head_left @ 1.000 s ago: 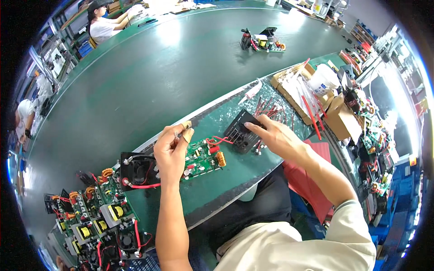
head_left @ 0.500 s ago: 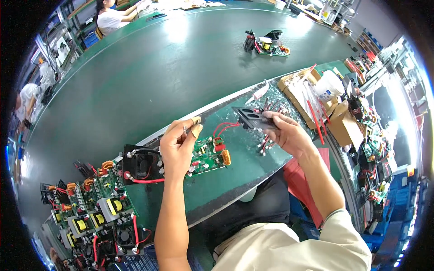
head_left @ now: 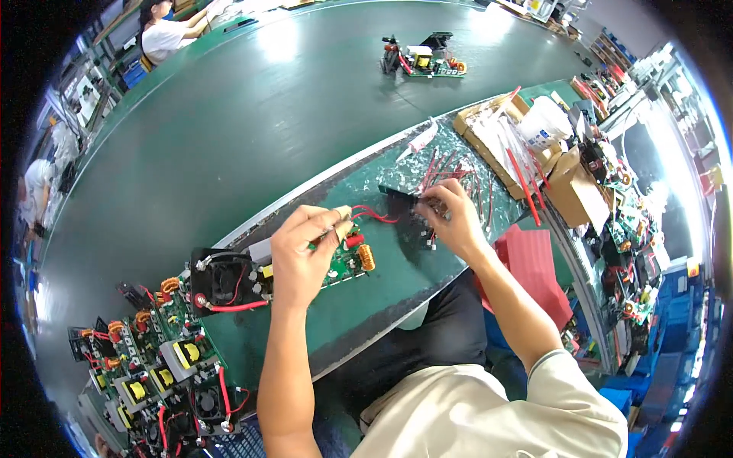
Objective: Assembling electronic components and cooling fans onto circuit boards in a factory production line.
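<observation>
1. Head view, left hand: left hand (head_left: 300,248), centre of frame, above green printed circuit board with soldered parts (head_left: 341,269); thumb and index tips drawn close, can't tell if anything is pinched between.
2. Head view, right hand: right hand (head_left: 454,221), right of centre, thumb and fingers pinching flat black plastic panel (head_left: 398,193). Panel raised, seen nearly edge-on, slightly blurred.
3. Board at frame centre, on dark green worktop (head_left: 256,347), partly covered by left hand. Orange wire-wound ring coil (head_left: 366,258) at its right end; square black cooling fan (head_left: 220,276) at left, thick red cable (head_left: 240,307) running along below fan.
4. Thin red looped wires (head_left: 374,214) curve from near left fingertips toward area below panel; ends unclear.
5. Loose dark-red wire pieces (head_left: 450,169) just beyond right hand. White tube (head_left: 418,142) above them. Open brown cardboard tray (head_left: 475,136), upper right.
6. Red flat sheet (head_left: 534,273), right of centre, below right hand.
7. Cluster of green boards with yellow transformers (head_left: 185,353), lower left. Similar single assembly (head_left: 424,62), top centre. Seated co-worker in white top (head_left: 162,40), upper left.
</observation>
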Tool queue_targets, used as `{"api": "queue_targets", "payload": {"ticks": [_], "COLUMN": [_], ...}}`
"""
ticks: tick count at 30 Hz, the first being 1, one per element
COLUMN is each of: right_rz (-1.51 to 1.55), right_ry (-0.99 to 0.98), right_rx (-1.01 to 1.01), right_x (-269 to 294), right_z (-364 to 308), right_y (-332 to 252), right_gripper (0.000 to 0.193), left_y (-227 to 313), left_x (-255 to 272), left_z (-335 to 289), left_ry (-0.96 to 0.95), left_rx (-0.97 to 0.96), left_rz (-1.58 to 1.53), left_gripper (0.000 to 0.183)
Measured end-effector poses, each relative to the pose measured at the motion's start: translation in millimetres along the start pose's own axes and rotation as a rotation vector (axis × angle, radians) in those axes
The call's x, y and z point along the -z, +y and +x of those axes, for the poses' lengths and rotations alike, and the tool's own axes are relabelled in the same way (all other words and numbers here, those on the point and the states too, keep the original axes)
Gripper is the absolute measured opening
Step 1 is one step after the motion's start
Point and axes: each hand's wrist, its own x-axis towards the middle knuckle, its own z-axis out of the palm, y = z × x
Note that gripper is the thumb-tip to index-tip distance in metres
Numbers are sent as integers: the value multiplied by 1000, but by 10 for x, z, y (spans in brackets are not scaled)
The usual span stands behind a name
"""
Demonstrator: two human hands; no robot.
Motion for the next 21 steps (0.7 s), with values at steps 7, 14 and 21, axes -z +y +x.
{"api": "queue_targets", "payload": {"ticks": [7, 14, 21], "right_rz": [255, 753, 615], "right_ry": [-272, -235, -80], "right_rx": [-472, -452, -294], "right_x": [97, -114, -232], "right_z": [207, -30, -126], "right_y": [-194, -600, -794], "right_gripper": [25, 26, 19], "left_y": [-7, 30, 33], "left_x": [-68, -216, -197], "left_z": [-54, -79, -78], "left_ry": [-89, -105, -90], "left_rx": [-22, -87, -62], "left_rz": [129, 366, 445], "left_gripper": [20, 21, 21]}}
